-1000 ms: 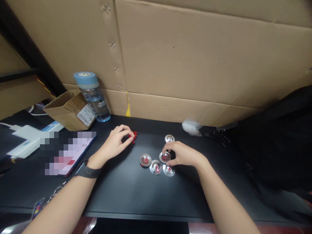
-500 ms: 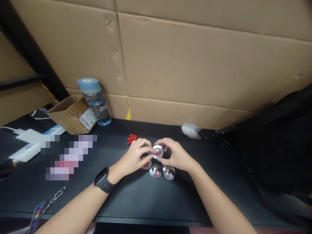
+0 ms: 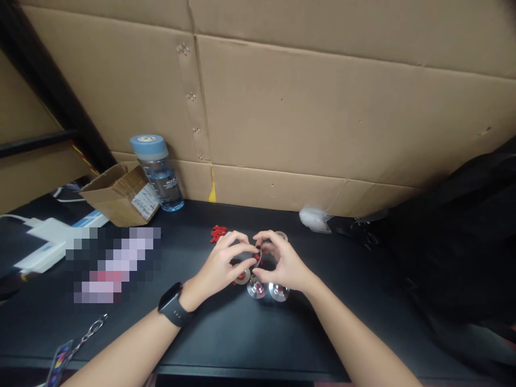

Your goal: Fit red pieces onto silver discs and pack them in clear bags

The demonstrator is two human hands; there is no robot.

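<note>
Between my two hands is a small silver disc (image 3: 258, 257) with a red piece at its middle, shaped like a finger cymbal. It is tilted nearly edge-on. My left hand (image 3: 226, 260), with a black watch on the wrist, pinches the disc from the left. My right hand (image 3: 284, 263) curls its fingers round the disc's other side. On the desk just below lie more such discs: one shiny disc (image 3: 256, 287), another shiny disc (image 3: 279, 292) and a paler disc (image 3: 242, 276), each with red at its centre. Behind my right fingers another disc (image 3: 282, 236) is partly hidden.
A bunch of red cord-like pieces (image 3: 218, 234) lies beyond my left hand. At the back left stand a water bottle (image 3: 163, 180) and an open cardboard box (image 3: 116, 201). A power strip (image 3: 44, 252), crumpled clear plastic (image 3: 315, 219) and a black bag (image 3: 455, 231) flank the work area.
The disc between my hands has turned from facing up to nearly edge-on. My right hand has shifted slightly left and closed in round it. The view has tilted up a little.
</note>
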